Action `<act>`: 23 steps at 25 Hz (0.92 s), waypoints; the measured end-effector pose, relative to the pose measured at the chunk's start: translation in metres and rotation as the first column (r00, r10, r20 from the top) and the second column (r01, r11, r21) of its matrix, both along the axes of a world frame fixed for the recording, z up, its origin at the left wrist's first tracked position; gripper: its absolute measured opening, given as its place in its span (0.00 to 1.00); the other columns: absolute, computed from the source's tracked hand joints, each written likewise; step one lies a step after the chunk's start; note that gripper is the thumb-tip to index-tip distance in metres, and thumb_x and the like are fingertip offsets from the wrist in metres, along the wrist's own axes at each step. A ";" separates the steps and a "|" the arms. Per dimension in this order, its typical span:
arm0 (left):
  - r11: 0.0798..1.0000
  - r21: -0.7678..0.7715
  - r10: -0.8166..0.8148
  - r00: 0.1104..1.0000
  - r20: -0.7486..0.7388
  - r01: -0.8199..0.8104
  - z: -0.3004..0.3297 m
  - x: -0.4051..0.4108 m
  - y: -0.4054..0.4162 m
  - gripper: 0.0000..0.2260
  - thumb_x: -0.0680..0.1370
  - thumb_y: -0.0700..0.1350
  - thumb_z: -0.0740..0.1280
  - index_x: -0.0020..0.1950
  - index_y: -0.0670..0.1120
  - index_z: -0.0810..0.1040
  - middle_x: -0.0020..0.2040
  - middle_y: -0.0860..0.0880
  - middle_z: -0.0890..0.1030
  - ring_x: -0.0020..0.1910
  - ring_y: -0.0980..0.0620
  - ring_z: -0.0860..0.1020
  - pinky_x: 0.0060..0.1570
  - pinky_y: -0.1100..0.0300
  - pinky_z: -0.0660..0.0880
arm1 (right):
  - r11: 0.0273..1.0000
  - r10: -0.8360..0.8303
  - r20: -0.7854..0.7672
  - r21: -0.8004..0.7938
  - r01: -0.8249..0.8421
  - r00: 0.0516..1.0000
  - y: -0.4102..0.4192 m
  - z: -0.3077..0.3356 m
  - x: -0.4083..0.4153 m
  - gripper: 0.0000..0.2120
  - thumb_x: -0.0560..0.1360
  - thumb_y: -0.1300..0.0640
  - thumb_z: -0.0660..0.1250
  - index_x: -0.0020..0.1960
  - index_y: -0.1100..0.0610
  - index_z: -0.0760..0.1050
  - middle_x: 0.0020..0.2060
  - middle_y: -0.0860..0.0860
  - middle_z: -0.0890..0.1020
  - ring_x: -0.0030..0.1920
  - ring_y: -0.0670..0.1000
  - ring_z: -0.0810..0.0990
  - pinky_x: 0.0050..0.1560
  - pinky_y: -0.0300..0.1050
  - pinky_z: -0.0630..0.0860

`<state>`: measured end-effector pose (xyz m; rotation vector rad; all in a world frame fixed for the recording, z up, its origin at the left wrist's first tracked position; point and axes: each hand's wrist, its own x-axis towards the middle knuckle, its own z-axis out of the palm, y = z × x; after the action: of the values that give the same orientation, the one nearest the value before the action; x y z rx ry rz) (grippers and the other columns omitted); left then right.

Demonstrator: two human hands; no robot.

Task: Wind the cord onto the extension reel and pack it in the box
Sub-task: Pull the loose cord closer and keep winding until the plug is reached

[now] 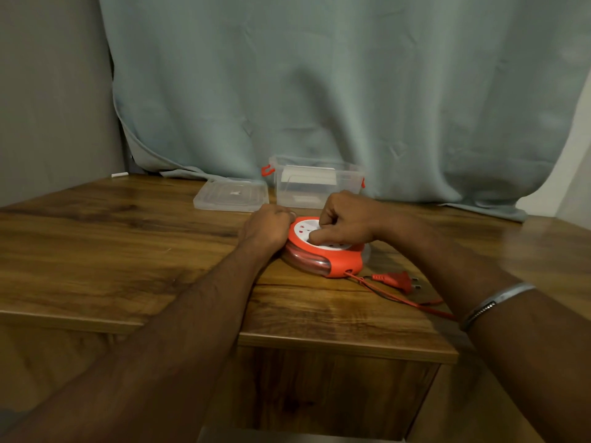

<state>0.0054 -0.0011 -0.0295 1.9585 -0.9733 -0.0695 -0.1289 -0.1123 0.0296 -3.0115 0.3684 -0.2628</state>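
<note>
We are working at a wooden worktop [128, 238] that is standing against a pale blue-grey curtain [319, 91]. The extension reel [323, 255], orange with a white socket face, is lying flat on the worktop, just in front of the box [316, 187]. We are bracing the reel's left edge with our left hand [268, 227], which is curled closed against the rim. Our right hand [345, 220] is resting on the white socket face, fingers bent and pressing down on it; we cannot tell whether they are gripping a knob. A coil of orange cord is showing through the reel's clear side wall. The remaining cord [399, 297] is trailing out of the reel's near side and running across the worktop toward our right forearm, where a metal bangle [492, 303] is sitting. The plug [396, 279] is lying on the worktop just beside the reel, to its right. The box is clear plastic with orange latches and is standing open. Its clear lid [232, 195] is lying flat just to its left.
</note>
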 end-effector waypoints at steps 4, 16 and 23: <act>1.000 -0.019 -0.014 1.000 -0.025 0.014 0.000 0.000 0.002 0.15 0.82 0.51 0.60 0.61 0.48 0.83 0.62 0.46 0.83 0.58 0.45 0.80 0.63 0.45 0.76 | 0.999 0.030 0.017 -0.020 -0.029 0.999 0.005 0.007 -0.002 0.20 0.76 0.47 0.73 0.28 0.52 0.78 0.23 0.45 0.77 0.28 0.44 0.75 0.36 0.48 0.73; 1.000 -0.004 0.009 0.998 -0.059 -0.009 -0.001 -0.001 0.000 0.15 0.82 0.52 0.61 0.62 0.49 0.82 0.60 0.47 0.84 0.56 0.46 0.81 0.61 0.47 0.78 | 0.963 0.058 -0.071 0.266 -0.037 0.996 -0.027 0.017 -0.019 0.28 0.69 0.67 0.78 0.62 0.53 0.70 0.57 0.50 0.86 0.45 0.48 0.82 0.42 0.38 0.75; 1.000 -0.002 0.010 0.998 -0.064 -0.010 0.000 -0.002 -0.001 0.15 0.83 0.52 0.61 0.63 0.48 0.81 0.62 0.46 0.83 0.58 0.46 0.80 0.62 0.46 0.77 | 0.982 0.034 -0.014 0.185 -0.031 0.999 -0.012 0.010 -0.015 0.14 0.66 0.55 0.80 0.43 0.52 0.74 0.39 0.51 0.82 0.43 0.48 0.79 0.42 0.50 0.75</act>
<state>0.0032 -0.0017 -0.0293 1.9475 -0.9213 -0.1243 -0.1441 -0.1240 0.0397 -2.8364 0.3252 -0.1884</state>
